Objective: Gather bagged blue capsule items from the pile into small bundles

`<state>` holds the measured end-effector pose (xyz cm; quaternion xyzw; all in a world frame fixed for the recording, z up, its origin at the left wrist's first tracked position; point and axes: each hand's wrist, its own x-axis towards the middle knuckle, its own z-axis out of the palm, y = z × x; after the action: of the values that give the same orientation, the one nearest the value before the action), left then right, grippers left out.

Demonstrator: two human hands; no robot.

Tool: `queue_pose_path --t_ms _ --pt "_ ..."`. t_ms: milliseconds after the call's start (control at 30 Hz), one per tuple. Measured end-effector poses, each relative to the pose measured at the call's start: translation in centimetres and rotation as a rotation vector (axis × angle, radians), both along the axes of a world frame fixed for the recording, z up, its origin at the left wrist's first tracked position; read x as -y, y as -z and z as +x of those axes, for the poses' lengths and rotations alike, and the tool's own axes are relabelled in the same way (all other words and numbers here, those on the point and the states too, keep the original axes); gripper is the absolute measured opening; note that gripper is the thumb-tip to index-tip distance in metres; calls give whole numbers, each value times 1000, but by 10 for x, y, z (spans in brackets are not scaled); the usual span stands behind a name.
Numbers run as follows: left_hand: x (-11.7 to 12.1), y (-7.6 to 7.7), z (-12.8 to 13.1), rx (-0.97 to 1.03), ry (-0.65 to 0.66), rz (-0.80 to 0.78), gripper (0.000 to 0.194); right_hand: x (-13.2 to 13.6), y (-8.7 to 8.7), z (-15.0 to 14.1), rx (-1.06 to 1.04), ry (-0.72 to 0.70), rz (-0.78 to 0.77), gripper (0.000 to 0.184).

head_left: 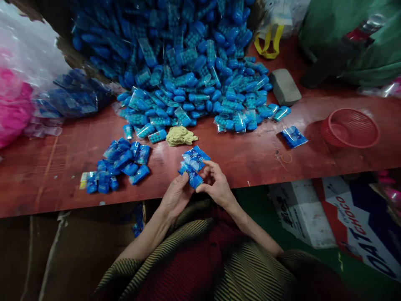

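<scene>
Blue printed packets (194, 179) are pinched between my two hands near the table's front edge. My left hand (178, 193) grips their left side, its thumb lying on top. From the right, my right hand (217, 184) closes thumb and fingers around the lower right corner. Another blue packet (198, 155) lies just beyond or overlaps them; I cannot tell if they are joined. To the left is a loose pile of small folded blue packets (120, 159). Behind my hands sits a crumpled yellowish lump (180, 136), in front of a heap of clear tubes with blue caps and beads (188, 90).
On the right of the red table (244, 156) are a flat blue packet (293, 136), a red plastic basket (351, 140) and a grey block (285, 87). Plastic bags (72, 94) stand at the left. Below the edge are printed cartons (354, 225).
</scene>
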<state>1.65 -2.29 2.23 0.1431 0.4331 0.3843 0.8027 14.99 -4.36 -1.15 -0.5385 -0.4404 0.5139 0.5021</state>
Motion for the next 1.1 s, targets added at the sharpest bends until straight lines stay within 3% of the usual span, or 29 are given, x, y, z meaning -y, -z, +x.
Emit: queue_pose_path --t_ms 100,267,433,800,933,1100 --pt "3 1 1 7 3 -27 31 -2 3 -1 -118 -47 23 67" --pt "4 0 2 2 10 -10 30 0 4 -1 -168 -56 14 60" --pt "4 -4 5 -44 8 48 34 1 4 3 -261 -162 -15 56" --pt "7 -4 4 21 -17 83 33 5 -2 3 -257 -123 -10 47" --pt "6 0 2 41 -40 95 35 11 -2 -1 -151 -55 -11 37" --pt "4 9 3 -91 -82 200 28 12 -3 -4 -141 -7 -54 29"
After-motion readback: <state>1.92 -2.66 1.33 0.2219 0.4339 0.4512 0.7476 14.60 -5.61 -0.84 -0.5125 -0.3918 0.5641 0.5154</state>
